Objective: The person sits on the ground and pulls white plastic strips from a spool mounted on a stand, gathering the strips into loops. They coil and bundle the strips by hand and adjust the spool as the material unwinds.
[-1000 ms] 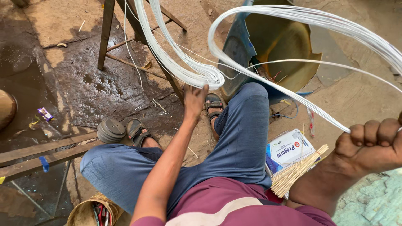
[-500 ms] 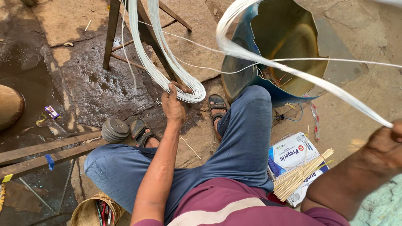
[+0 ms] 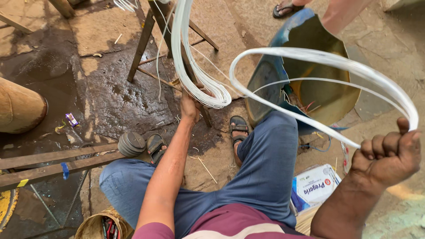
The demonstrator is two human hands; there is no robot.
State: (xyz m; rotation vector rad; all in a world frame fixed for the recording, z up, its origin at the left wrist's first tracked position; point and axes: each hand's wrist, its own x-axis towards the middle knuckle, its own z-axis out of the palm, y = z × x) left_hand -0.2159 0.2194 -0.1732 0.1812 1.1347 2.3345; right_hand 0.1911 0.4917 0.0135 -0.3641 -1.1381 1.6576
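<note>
A bundle of thin white strands point(image 3: 190, 62) hangs down from a wooden frame point(image 3: 146, 40) and loops near the ground. My left hand point(image 3: 191, 105) grips the bottom of that loop. From there the white strands sweep in a wide arc point(image 3: 336, 62) to the right. My right hand point(image 3: 389, 152) is closed in a fist around the end of the arc, raised at the right side. I sit with blue-trousered legs point(image 3: 265, 172) apart and sandals point(image 3: 239, 128) on the stone ground.
A cut-open blue drum with a yellowish inside point(image 3: 323, 88) lies ahead right. A white and blue box point(image 3: 314, 188) sits by my right leg. Stacked metal discs point(image 3: 131, 143), wooden bars point(image 3: 53, 161) and a small basket point(image 3: 99, 225) are left. Another person's sandalled foot point(image 3: 287, 8) is at top.
The view has shifted so the drum and frame sit lower and more central. My right hand has drawn in toward me with the strands; my left hand stays on the loop.
</note>
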